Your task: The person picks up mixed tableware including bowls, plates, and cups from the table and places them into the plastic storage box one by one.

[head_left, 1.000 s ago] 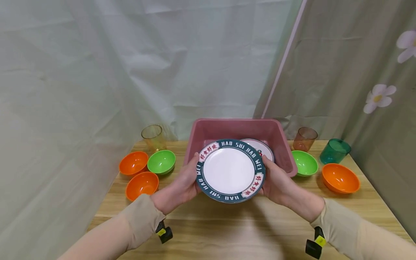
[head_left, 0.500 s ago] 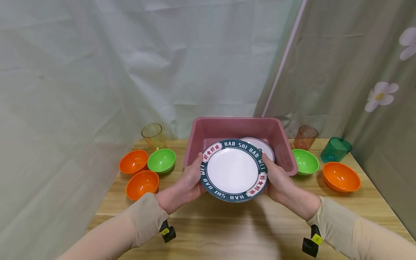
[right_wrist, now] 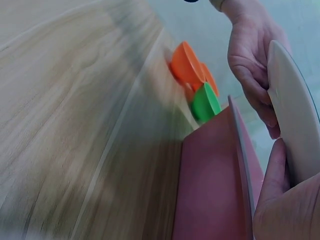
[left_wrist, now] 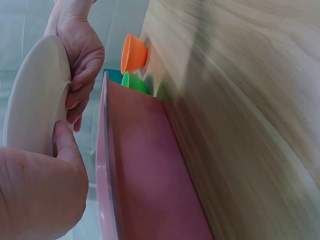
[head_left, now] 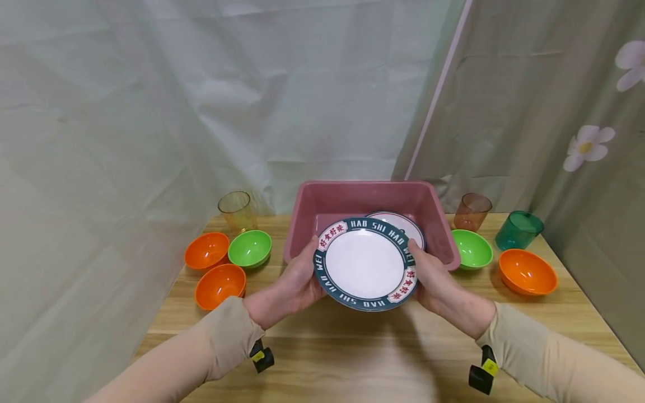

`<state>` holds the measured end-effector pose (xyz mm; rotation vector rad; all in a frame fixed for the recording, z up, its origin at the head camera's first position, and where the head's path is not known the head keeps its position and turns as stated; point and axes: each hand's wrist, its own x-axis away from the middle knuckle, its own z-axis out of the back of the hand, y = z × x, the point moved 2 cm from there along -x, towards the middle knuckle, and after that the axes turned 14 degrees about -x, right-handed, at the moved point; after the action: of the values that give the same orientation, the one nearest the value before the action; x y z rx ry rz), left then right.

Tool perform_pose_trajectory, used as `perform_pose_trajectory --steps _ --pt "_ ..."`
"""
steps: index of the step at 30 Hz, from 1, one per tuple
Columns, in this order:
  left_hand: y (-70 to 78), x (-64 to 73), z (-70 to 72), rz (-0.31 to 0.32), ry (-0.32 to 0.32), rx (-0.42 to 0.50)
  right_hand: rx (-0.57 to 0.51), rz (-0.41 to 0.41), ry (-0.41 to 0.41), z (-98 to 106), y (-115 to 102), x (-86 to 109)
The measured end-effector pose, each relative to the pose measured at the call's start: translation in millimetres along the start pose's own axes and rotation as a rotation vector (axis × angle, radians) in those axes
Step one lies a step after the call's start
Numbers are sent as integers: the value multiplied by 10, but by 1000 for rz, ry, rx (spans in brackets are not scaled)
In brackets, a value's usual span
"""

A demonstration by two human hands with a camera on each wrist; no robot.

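A white plate (head_left: 365,264) with a dark green lettered rim is held in the air between both hands, tilted toward the head camera. My left hand (head_left: 301,278) grips its left edge, thumb on the rim and fingers beneath. On the opposite edge my right hand (head_left: 434,280) grips it the same way. Both wrist views show the plate's white underside (left_wrist: 37,100) with fingertips curled under it. Behind and below it stands a pink basin (head_left: 322,196); another white plate (head_left: 403,224) lies inside, partly hidden by the held one.
Left of the basin are two orange bowls (head_left: 220,286), a green bowl (head_left: 249,249) and a yellow cup (head_left: 238,211). To its right stand a green bowl (head_left: 472,249), an orange bowl (head_left: 527,272), a reddish cup (head_left: 472,212) and a teal cup (head_left: 519,230). Curtains hang behind the wooden table (head_left: 353,358).
Both hands have shifted the held plate a little to the right, so it covers more of the plate in the basin. The bowls, cups and basin stay where they were.
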<state>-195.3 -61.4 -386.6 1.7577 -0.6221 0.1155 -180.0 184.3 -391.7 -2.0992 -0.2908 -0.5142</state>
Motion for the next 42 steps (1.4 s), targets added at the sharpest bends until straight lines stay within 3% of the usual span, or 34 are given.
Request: perform_pose_trajectory --steps 7,12,17,20,26,32,38,42 --pt "43 42 -8 0 -102 -109 26 14 -2 39 -64 22" --pt "108 55 -16 -96 -135 -282 15 44 14 83 -144 23" --pt "189 59 -18 -181 -118 -489 26 65 -2 171 -279 16" --pt "242 85 -12 -248 -102 -690 45 63 -24 251 -362 9" --pt "329 145 25 -471 -31 -1313 30 28 8 414 -501 -11" --pt "326 112 56 -574 -14 -1556 112 47 28 515 -658 -18" --pt "311 68 53 -752 66 -1887 180 53 52 586 -800 -69" --pt "316 31 47 -809 73 -1997 205 49 44 600 -891 -138"
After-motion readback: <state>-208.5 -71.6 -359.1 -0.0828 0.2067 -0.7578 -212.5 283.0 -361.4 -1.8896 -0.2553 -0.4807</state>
